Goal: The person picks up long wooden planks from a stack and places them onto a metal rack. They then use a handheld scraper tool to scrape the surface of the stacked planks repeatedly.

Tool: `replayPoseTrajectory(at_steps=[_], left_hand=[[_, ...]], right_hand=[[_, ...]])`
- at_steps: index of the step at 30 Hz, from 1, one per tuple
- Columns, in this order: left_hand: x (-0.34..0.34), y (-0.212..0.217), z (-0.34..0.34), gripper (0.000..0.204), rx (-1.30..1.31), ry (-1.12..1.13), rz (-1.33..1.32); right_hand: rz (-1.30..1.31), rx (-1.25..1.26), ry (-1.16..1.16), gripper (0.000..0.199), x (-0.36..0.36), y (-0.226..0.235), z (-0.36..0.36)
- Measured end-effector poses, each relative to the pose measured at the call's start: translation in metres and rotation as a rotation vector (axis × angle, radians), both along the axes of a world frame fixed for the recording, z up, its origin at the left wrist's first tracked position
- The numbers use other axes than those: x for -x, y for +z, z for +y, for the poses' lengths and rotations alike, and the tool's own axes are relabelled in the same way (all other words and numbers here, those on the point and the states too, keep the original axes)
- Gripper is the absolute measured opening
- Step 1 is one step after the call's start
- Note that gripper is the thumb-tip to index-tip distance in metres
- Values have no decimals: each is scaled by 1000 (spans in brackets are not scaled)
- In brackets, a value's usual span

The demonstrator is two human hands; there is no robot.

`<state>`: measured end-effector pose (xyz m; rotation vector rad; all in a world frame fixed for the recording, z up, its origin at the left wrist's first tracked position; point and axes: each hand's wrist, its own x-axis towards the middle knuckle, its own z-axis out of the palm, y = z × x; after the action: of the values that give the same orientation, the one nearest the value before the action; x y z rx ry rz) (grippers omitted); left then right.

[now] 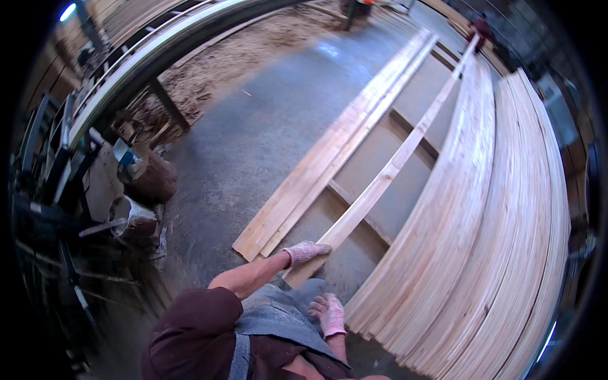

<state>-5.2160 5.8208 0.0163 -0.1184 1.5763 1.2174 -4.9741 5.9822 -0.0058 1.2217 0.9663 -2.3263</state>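
While the long board (382, 180) ran diagonally away, from its near end close in front of the apron (278, 316) up to a co-worker (481, 31) at the far right, the left hand (308, 252) was clamped on it just short of that near end. The right hand (327, 314), farther from the board, stood apart near the apron, fingers loosely bent and nothing visible in them. Under the board's line lay crosspieces (415, 133), with flat boards (332, 149) to its left and a broad stack of boards (443, 234) to its right.
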Motion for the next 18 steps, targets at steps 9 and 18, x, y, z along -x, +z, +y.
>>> replayPoseTrajectory(at_steps=[9, 18], left_hand=[[105, 60, -207, 65, 205, 3, 187], [183, 149, -354, 59, 187, -46, 95]], right_hand=[[-58, -166, 94, 44, 193, 8, 87], [84, -173, 235, 75, 452, 9, -21]])
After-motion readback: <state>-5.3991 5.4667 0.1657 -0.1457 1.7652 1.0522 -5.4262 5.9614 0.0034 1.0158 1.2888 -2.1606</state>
